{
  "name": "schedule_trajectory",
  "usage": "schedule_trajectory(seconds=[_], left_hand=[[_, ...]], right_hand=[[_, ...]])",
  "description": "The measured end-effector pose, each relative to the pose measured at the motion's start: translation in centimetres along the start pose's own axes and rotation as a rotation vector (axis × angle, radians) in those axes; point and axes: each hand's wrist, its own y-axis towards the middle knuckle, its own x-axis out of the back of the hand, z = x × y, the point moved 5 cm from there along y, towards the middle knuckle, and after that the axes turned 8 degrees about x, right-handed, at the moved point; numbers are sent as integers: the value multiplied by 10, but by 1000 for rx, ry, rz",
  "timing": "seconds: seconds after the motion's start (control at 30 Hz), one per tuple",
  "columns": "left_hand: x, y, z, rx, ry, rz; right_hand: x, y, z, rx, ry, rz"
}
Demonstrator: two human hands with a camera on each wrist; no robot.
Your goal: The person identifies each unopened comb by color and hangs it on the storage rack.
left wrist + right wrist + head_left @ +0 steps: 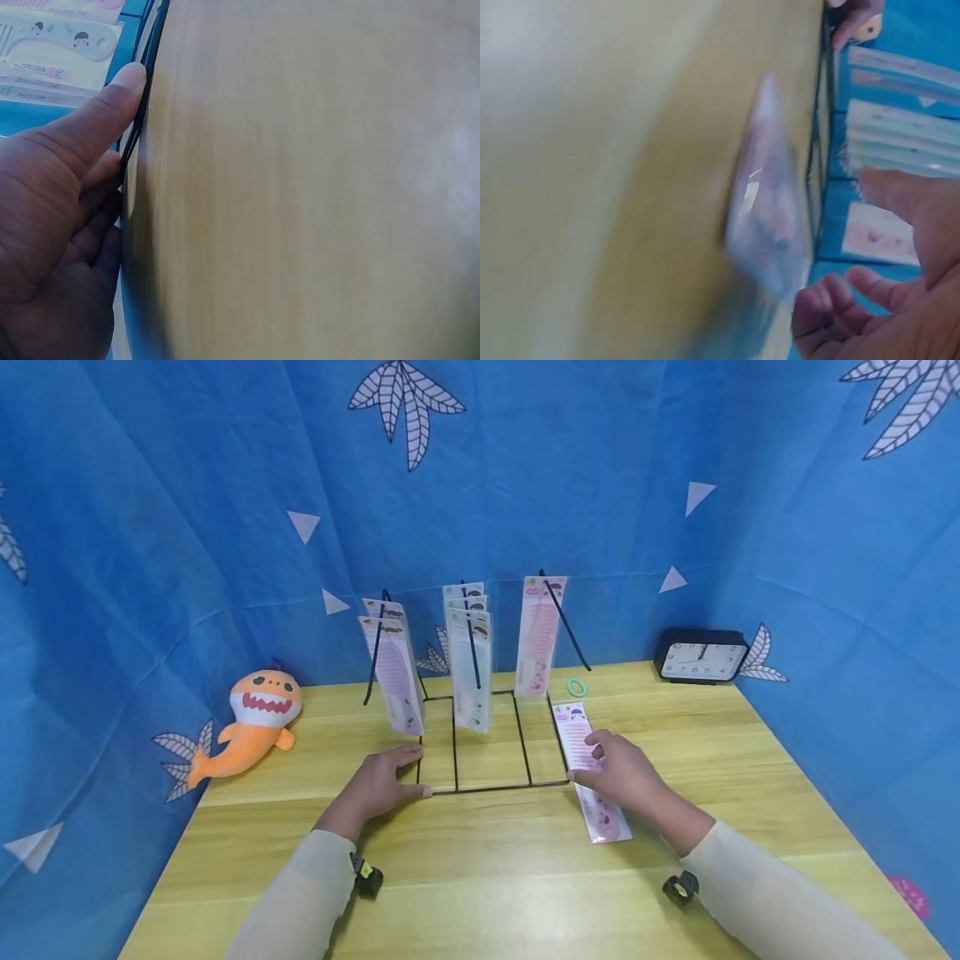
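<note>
A black wire display rack (491,789) stands on the table, with packaged plastic combs on its three slanted arms: purple combs (396,668) at left, several pale green combs (471,668) in the middle, a pink comb (538,635) at right. My left hand (381,783) rests at the rack's front left corner; its thumb and fingertips touch the base wire in the left wrist view. Another packaged pink comb (603,814) lies flat on the table along the rack's right side. Over it hovers my right hand (626,772), thumb extended and fingers loosely bent, holding nothing.
A small green ring (576,687) lies behind the flat comb. At the back right is a black clock (701,657), and an orange shark plush (258,722) lies at the back left. Blue patterned cloth (570,468) hangs around the wooden table (480,893).
</note>
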Motion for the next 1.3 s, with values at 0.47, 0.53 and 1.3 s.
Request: schedule_trajectory(seconds=[0.47, 0.53, 1.3], left_hand=[[-2, -1, 2, 4, -12, 3], [-2, -1, 2, 5, -16, 0], [-1, -1, 1, 0, -7, -2]], right_hand=[[-7, 2, -23, -128, -131, 21], [-4, 3, -25, -145, -134, 36], [8, 8, -47, -251, 35, 153]])
